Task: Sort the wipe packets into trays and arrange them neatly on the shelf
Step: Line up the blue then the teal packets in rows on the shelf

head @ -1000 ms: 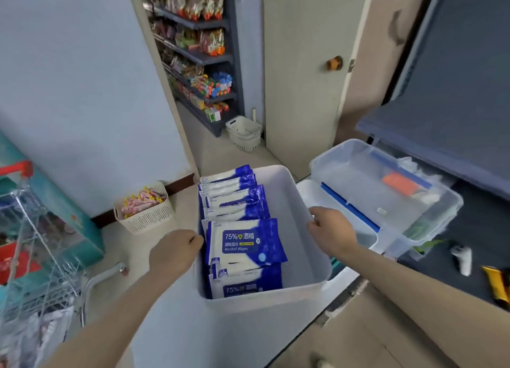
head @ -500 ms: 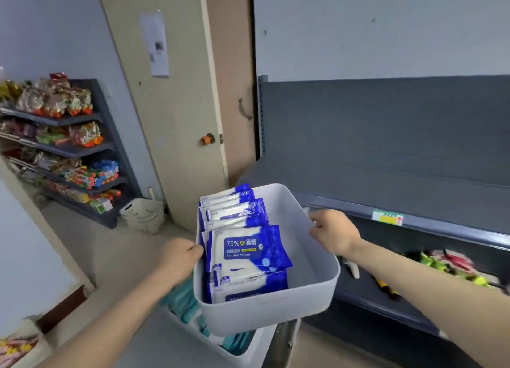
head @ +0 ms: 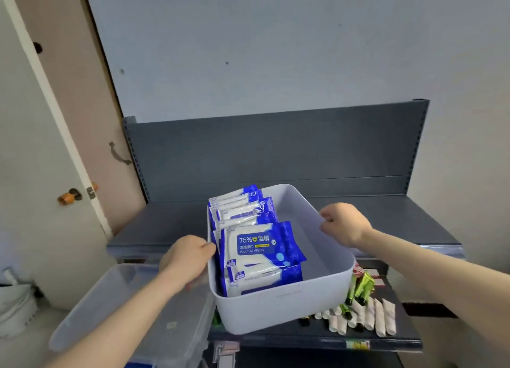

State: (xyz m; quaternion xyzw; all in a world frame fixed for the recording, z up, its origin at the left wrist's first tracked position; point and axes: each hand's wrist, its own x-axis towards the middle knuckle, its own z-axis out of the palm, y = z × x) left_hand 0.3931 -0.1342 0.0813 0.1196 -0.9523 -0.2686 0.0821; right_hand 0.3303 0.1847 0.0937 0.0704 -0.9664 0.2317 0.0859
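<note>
I am carrying the white tray (head: 281,304) level in front of the dark shelf (head: 171,227), my left hand (head: 186,260) clamped on its left rim and my right hand (head: 343,222) pinching the right rim, so the wipe packets (head: 256,246) standing along its left side are not toppling.
</note>
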